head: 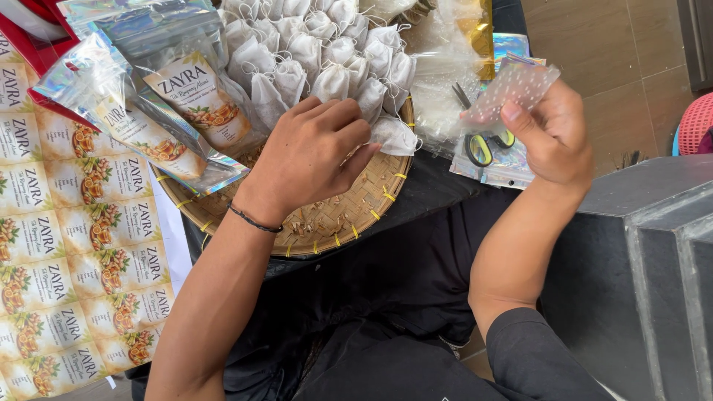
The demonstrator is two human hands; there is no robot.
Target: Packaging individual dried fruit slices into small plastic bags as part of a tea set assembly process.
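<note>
A white tea sachet [394, 136] is pinched by the left hand [312, 152] at the edge of a heap of sachets [319, 52] on a woven bamboo tray [327, 223]. A small dotted holographic pouch [512, 89] is gripped between thumb and fingers of the raised right hand [553, 137]. Scissors [483, 145] lie beneath; labelled pouches [186, 104] are stacked at left.

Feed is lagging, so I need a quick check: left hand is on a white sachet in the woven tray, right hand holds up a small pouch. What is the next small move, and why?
Probably lift the white sachet clear of the tray and bring it toward the pouch. The left hand already pinches it at the pile's edge, and the right hand holds the pouch raised, apart from it.
</note>
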